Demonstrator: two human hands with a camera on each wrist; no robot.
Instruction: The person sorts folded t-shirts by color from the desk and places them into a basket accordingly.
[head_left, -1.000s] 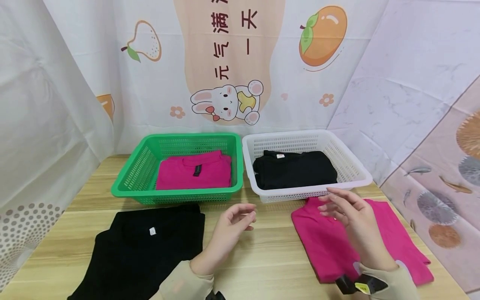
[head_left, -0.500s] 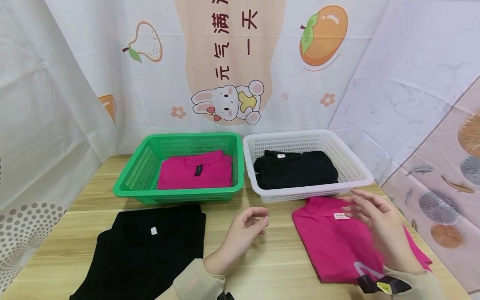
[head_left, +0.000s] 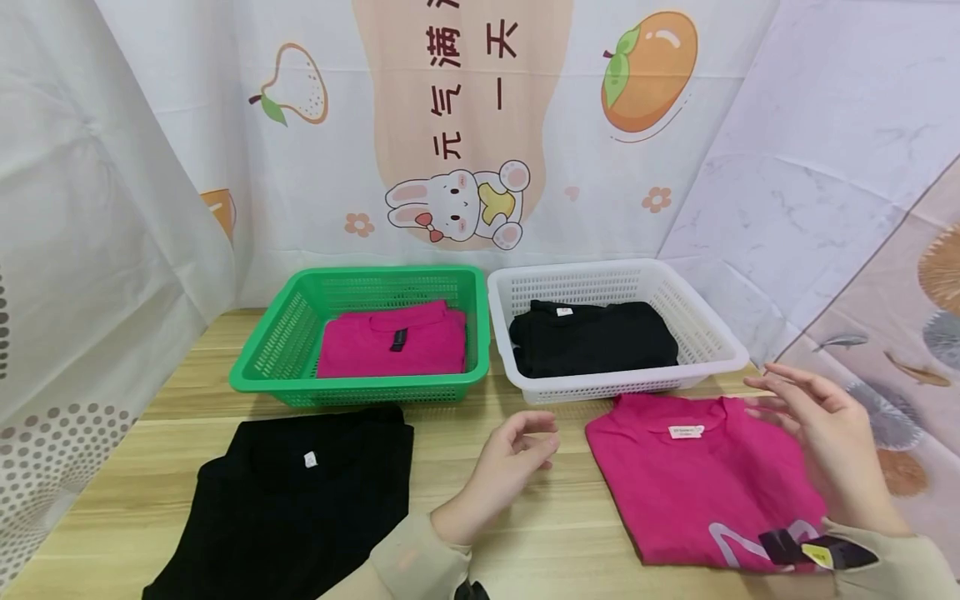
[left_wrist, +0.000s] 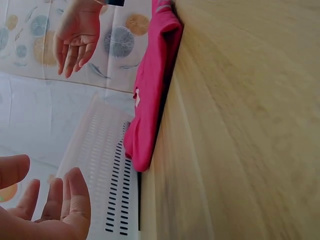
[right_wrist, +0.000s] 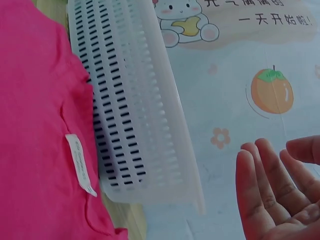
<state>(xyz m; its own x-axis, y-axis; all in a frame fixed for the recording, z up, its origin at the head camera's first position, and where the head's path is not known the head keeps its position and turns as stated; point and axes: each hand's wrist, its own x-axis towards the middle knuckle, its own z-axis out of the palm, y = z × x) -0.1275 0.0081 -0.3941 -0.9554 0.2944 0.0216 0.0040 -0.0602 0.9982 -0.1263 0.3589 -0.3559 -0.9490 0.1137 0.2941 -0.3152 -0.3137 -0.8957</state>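
On the wooden table (head_left: 543,542) I see a black shirt (head_left: 300,508), left, and a pink shirt (head_left: 690,483), right, before a white basket (head_left: 630,380). The left hand (head_left: 510,454) hangs between the shirts, the right hand (head_left: 832,421) above the pink one's edge, fingers loosely bent, thumbs apart.

Pink shirt (head_left: 690,483) of matt cloth
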